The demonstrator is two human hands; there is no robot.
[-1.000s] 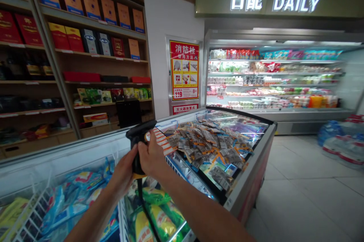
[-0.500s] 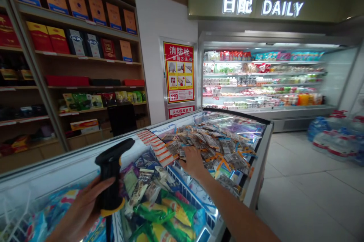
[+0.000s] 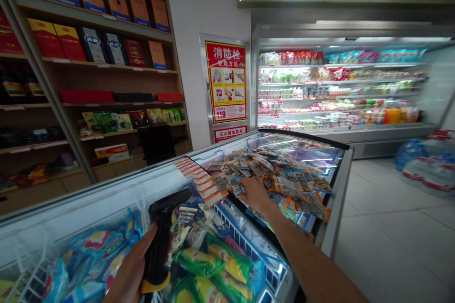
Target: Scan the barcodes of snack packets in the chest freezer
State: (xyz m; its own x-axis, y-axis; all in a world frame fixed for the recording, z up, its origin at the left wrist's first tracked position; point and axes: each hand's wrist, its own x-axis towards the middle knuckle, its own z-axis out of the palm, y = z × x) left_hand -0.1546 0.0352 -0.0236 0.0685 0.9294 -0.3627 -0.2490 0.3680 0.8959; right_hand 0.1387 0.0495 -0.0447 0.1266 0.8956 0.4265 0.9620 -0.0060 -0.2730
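Note:
My left hand (image 3: 132, 267) is wrapped round the grip of a black-and-yellow barcode scanner (image 3: 158, 241), held over the freezer's left part. My right hand (image 3: 256, 195) is at the near left edge of a heap of small flat packets (image 3: 265, 165) on the freezer's glass lid (image 3: 302, 144). Its fingers curl down against a grey-and-orange packet (image 3: 232, 183) there and partly hide it. Below the scanner, green-and-yellow bags (image 3: 220, 265) of frozen goods lie in a wire basket (image 3: 245, 246).
Blue bags (image 3: 99, 246) fill another basket on the left. An orange-striped sheet (image 3: 199, 179) lies beside the heap. Boxed goods stand on wooden shelves (image 3: 117, 70) at the back left; a lit chiller (image 3: 341, 89) is behind. Bottled water packs (image 3: 432, 165) stand on the floor at right.
The view has tipped downward slightly. My left hand and the scanner have shifted right and lower, nearer the bags. My right hand stays at the heap's edge, its fingers more curled.

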